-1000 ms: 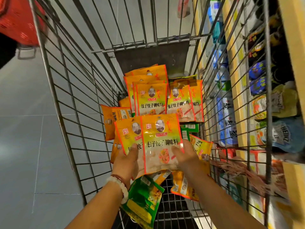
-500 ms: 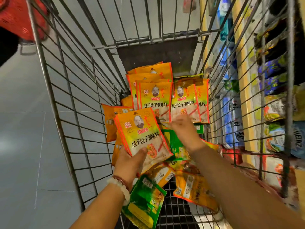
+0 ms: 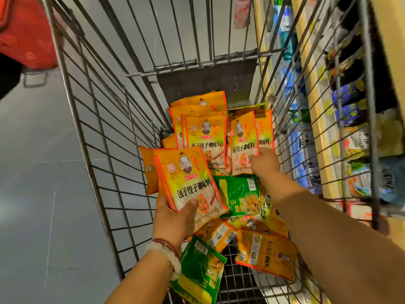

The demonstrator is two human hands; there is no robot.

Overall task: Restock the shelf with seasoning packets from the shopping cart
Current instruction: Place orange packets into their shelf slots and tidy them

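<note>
Inside the wire shopping cart (image 3: 105, 137), my left hand (image 3: 175, 218) grips a small stack of orange-yellow seasoning packets (image 3: 188, 181) by the lower edge, thumb on the front. My right hand (image 3: 264, 163) reaches deeper into the cart and pinches the bottom of an upright orange packet (image 3: 243, 141) near the far right. More orange packets (image 3: 203, 132) stand against the cart's far end. Green packets (image 3: 238, 194) and orange ones (image 3: 266, 253) lie flat on the cart floor. The shelf (image 3: 317, 119) runs along the right, seen through the cart wires.
The shelf to the right holds blue, dark and yellow packaged goods (image 3: 350, 99) behind the cart's side wall. A red basket (image 3: 24, 31) sits at the upper left over the grey tiled floor (image 3: 37, 194). Another green packet (image 3: 199, 275) lies by my left wrist.
My right hand let go of the packets held by both hands, moved forward into the cart and took hold of an upright orange packet. My left hand keeps the stack, now tilted left.
</note>
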